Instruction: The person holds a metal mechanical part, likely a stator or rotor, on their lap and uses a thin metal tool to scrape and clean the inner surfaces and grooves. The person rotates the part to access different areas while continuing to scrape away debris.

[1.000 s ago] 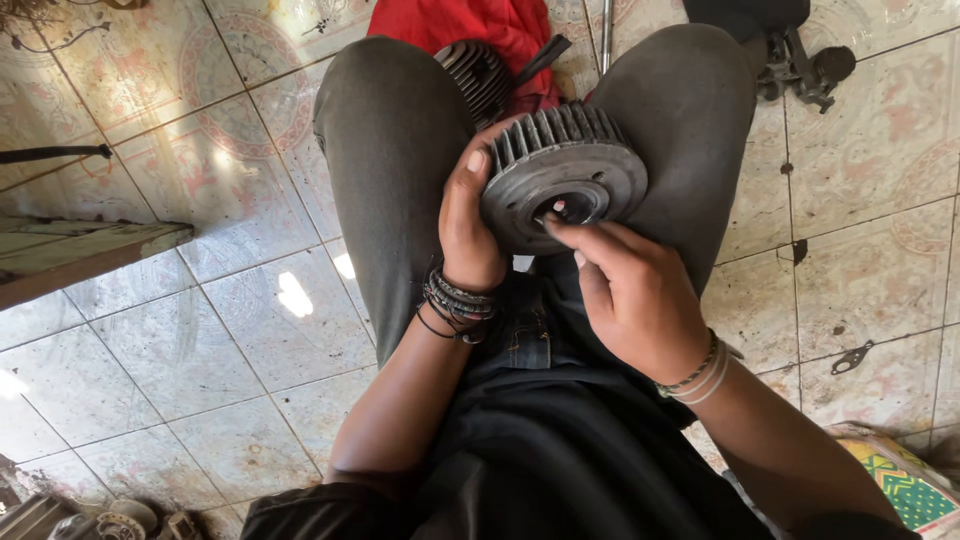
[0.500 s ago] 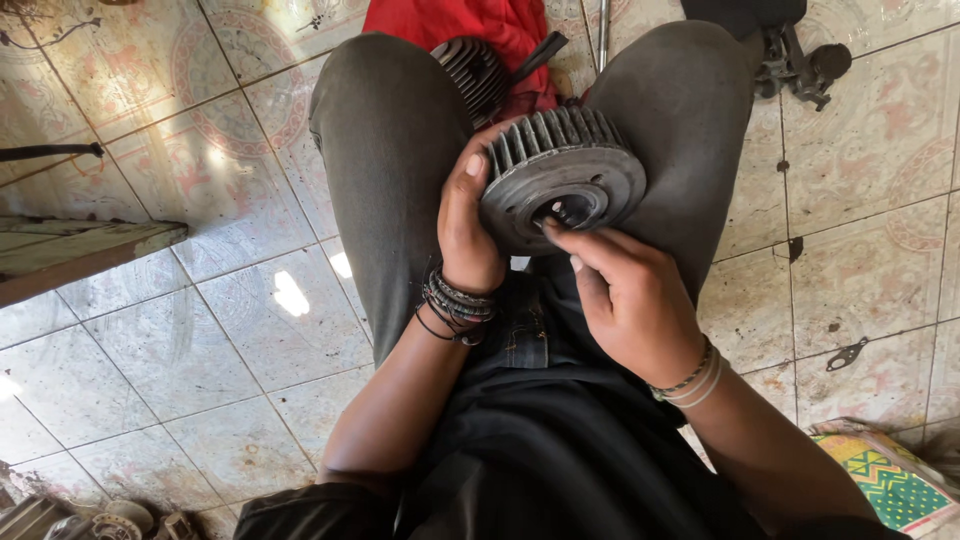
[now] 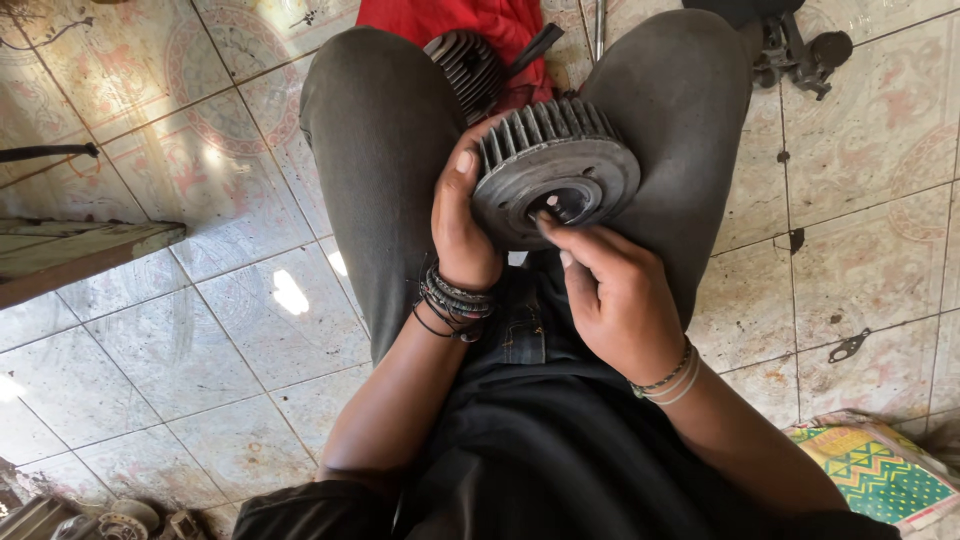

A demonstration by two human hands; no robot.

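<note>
A round, dark grey finned engine cylinder (image 3: 556, 170) is held over my lap between my knees, its flat round face toward me. My left hand (image 3: 462, 215) grips its left edge, thumb up along the fins. My right hand (image 3: 612, 290) reaches up from below, its fingertips pressed into the central bore of the flat face. Whether those fingers pinch a small part there is hidden. Both wrists carry bracelets.
A second finned part (image 3: 463, 62) lies on a red cloth (image 3: 490, 25) on the tiled floor beyond my knees. A black metal assembly (image 3: 795, 45) sits at top right, a wooden plank (image 3: 70, 255) at left, a patterned mat (image 3: 880, 470) at bottom right.
The finned cylinder has stayed between my hands. My right fingers shifted slightly at the central bore, and the view moved a little.
</note>
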